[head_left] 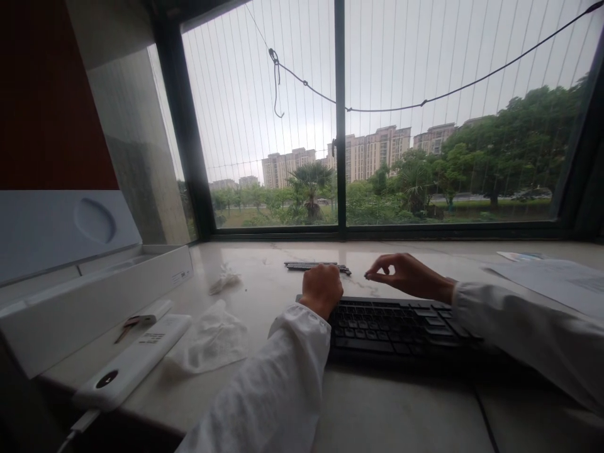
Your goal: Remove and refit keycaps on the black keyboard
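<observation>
A black keyboard (372, 324) lies in front of me on the pale sill, its keys partly bare-looking in the dim light. Behind it sits a short row of small dark keycaps (309, 267). My left hand (322, 289) is curled in a fist over the keyboard's left end, close to these keycaps; its fingertips are hidden behind the knuckles. To the right, my right hand (408, 275) hovers beyond the keyboard's rear edge. Its thumb and forefinger pinch a tiny dark piece that looks like a keycap (367, 276).
Crumpled white tissue (212, 336) and a smaller wad (225, 280) lie left of the keyboard. Further left are a white power bank (151, 352) with a cable, a key (127, 327) and an opened white box (165, 267). Papers (552, 280) rest at right, below the window.
</observation>
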A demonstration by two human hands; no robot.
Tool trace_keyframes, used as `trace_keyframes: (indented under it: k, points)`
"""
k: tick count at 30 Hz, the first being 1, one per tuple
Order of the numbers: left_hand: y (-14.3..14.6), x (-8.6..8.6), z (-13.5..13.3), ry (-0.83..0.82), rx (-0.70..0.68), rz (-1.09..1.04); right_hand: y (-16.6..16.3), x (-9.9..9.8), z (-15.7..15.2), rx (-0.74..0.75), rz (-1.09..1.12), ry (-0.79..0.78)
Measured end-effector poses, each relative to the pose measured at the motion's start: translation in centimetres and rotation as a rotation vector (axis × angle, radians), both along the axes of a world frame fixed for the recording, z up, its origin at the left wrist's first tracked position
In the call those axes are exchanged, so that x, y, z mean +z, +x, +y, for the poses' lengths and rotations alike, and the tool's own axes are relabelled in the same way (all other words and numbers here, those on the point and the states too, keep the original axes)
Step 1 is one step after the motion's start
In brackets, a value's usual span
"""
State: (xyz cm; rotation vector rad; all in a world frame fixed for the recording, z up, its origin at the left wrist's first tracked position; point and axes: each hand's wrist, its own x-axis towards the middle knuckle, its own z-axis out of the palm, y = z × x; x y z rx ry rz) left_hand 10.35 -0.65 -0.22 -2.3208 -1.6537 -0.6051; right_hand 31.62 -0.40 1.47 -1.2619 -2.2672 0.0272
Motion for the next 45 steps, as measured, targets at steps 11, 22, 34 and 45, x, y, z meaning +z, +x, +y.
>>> trace_keyframes:
  k: [11, 22, 34, 45]
  points:
    - [0.5, -0.4, -0.3, 0.071, -0.152, 0.022, 4.5, -2.1, -6.9, -0.05, 0.097, -0.236]
    - [0.9, -0.4, -0.9, 0.11, -0.279, 0.05, 3.2, -3.0, -7.7, 0.099, 0.148, -0.235]
    - [1.0, -0.3, -1.0, 0.132, -0.248, 0.018, 3.0, -2.7, -8.5, 0.162, -0.023, -0.126]
    - [0.9, -0.4, -0.9, 0.129, -0.277, 0.026, 3.3, -1.7, -8.9, 0.287, -0.183, -0.077]
